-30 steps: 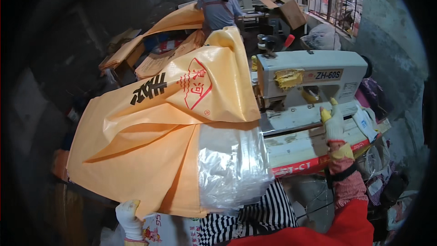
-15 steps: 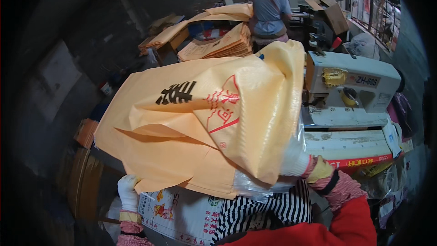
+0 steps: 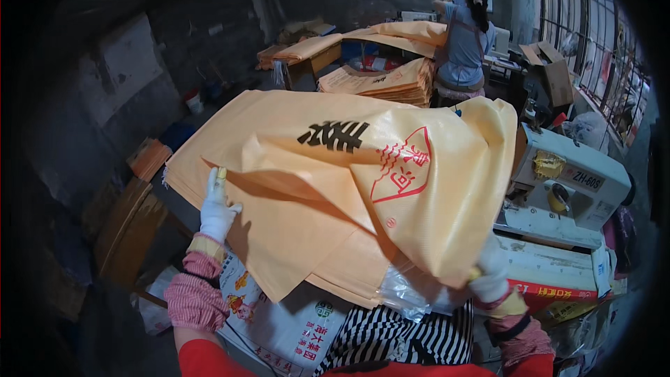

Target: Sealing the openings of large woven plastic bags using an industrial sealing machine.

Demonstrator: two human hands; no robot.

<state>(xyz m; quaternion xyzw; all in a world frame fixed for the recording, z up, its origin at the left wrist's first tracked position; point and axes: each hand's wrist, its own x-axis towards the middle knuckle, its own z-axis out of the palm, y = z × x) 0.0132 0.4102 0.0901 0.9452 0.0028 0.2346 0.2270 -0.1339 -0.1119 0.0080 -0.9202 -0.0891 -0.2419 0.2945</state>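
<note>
Sack (image 3: 453,167), woven plastic, pale orange, black and red print, uppermost of a layered stack of like sacks (image 3: 345,286); it lies rumpled before the person, over the lap side and left of the sewing machine, one deep fold crossing its middle. Liner (image 3: 405,293), clear film, showing beneath the sack's near right end. Handling, as judged: light for its spread, limp yet holding creases, slick on the glossy face, hard to tear, the film slipperier and more delicate; best taken at the free near edge or a corner, fabric pinched between thumb and fingers. Right hand (image 3: 490,272), white glove with yellow fingertips, closed on the sack's near right edge, its grip partly hidden. Left hand (image 3: 220,213), gloved alike, at the near left side, forefinger extended and thumb apart, touching the fabric, gripping nothing visible. Below: printed white bag (image 3: 286,321); striped garment (image 3: 398,338). Right: white sewing machine (image 3: 579,167), worn. Beyond: second pile of sacks (image 3: 384,84); seated co-worker (image 3: 462,49), back turned; cardboard box (image 3: 555,77); barred window (image 3: 583,35).
</note>
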